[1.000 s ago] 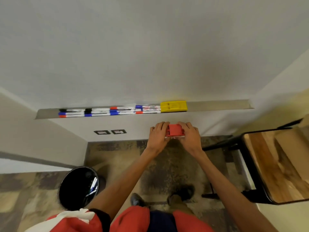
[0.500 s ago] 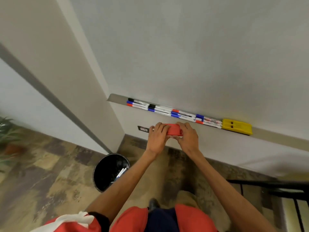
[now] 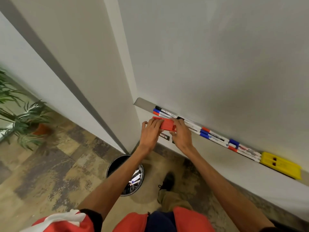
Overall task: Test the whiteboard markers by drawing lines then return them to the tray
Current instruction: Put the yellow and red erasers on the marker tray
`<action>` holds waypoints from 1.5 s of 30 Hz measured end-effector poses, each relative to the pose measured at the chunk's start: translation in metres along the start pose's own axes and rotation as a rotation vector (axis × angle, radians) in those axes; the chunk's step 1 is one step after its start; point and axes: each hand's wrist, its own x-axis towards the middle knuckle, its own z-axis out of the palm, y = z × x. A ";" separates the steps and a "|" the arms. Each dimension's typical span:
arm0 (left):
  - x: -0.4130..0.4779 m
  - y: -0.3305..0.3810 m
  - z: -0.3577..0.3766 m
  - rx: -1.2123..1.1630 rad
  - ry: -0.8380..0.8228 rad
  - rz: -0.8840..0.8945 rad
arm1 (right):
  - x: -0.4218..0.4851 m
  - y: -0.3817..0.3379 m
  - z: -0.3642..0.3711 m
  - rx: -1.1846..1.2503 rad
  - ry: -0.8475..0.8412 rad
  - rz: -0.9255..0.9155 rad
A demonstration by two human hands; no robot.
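A person stands facing a whiteboard [image 3: 217,56], seen from above. Both hands are raised in front of the left end of the board's metal tray [image 3: 143,103] and grasp a flat red block [image 3: 167,125] between them. The left hand [image 3: 150,131] curls its fingers over the block's left end. The right hand [image 3: 181,133] holds the right end, fingers on top and thumb below.

The whiteboard markers [image 3: 214,134] lie end to end in rows along the tray, with black, blue and red caps. Some of them are hidden behind the hands and the block. A yellow block [image 3: 280,164] sits in the tray just past the right end of the markers.

On the floor below the arms stands a round black bin [image 3: 109,168] with discarded markers [image 3: 135,178] inside. A potted plant [image 3: 21,114] stands at the far left.
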 end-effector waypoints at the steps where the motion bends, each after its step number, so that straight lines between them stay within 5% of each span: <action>1: 0.008 -0.010 -0.002 0.011 -0.007 -0.013 | 0.012 -0.005 0.005 0.012 -0.008 -0.002; 20: 0.112 -0.160 -0.033 0.083 -0.127 -0.172 | 0.162 -0.071 0.072 0.258 -0.176 -0.119; 45: 0.142 -0.188 0.019 -0.052 -0.211 0.019 | 0.172 -0.039 0.119 0.175 -0.020 0.003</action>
